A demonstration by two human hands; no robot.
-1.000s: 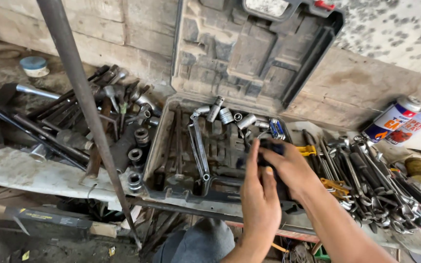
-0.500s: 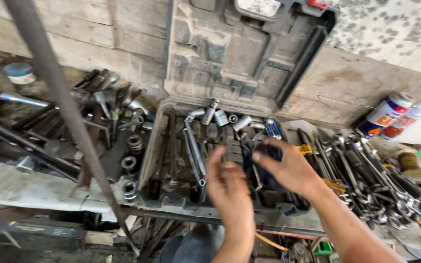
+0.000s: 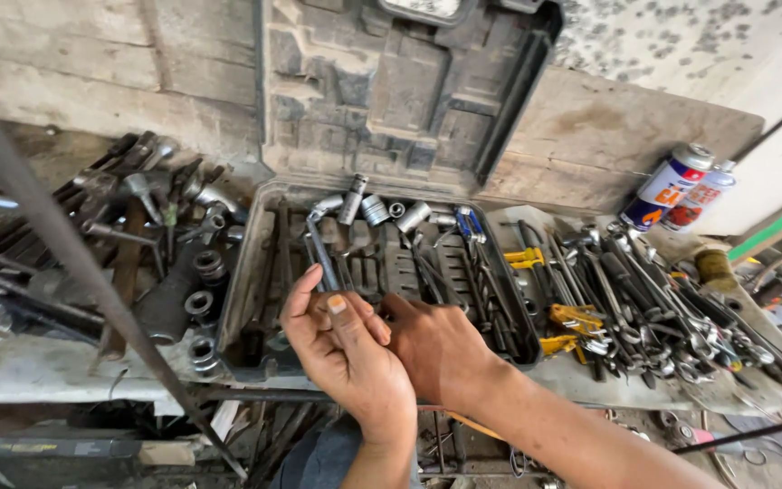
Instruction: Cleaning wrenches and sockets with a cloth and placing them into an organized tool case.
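Head view: your two hands meet over the near edge of an open tool case (image 3: 244, 272), a grey plastic tray whose moulded lid (image 3: 400, 86) stands upright against the far wall. Your left hand (image 3: 341, 349) curls its fingers inward, thumb across the top, and your right hand (image 3: 436, 349) presses in just beside it from the right, knuckles up. Whether either grip is clamped on something you cannot tell: the fingers of both hands hide whatever lies between them. Just beyond your left fingertips, a long ratchet handle (image 3: 321, 249) lies in the case, running from the far left corner toward you. Loose chrome sockets (image 3: 375, 210) sit in a row along the far side of the tray, with a blue-handled tool (image 3: 469, 224) to their right.

Left of the case, dark heavy sockets (image 3: 207, 264) and rusty tools lie heaped on the worktop (image 3: 38, 367). A dark metal bar (image 3: 74, 263) crosses the left of the scene diagonally, nearer to you than the worktop. Right of the case, a spread of spanners (image 3: 644, 299) covers the surface, with yellow-handled pieces (image 3: 525, 258) among them. Two spray cans (image 3: 676, 186) lean against the far wall at the right.
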